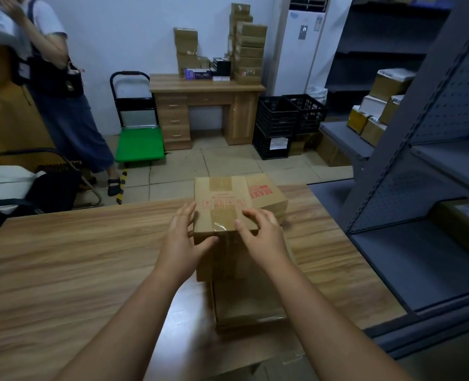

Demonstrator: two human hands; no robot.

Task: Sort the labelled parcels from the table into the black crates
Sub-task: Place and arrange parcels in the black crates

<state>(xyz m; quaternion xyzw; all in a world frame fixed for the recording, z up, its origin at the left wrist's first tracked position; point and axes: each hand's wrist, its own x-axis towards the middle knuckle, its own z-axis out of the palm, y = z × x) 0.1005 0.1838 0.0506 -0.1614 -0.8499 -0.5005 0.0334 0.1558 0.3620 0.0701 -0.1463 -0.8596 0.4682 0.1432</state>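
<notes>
Both our hands are on the top cardboard parcel (233,204) of a stack standing on the wooden table (62,259). Our left hand (185,235) holds its near left corner, fingers laid up the left side, thumb hooked under the front edge. Our right hand (260,232) sits on the near right corner, fingers curled over the top by the clear tape strip. The box carries red handling symbols across its top and red lettering on the right flap. Beneath it more brown boxes (247,298) are stacked, the lowest one blurred by our arms.

Across the tiled floor, the black crates (282,119) wait beside a wooden desk (205,111), stacked, one with a white label showing. Taped cartons (248,50) pile up on the desk. A green platform trolley (141,144) stands left of it, and another person (62,92) stands at far left. Grey metal shelving (420,188) on our right holds more parcels.
</notes>
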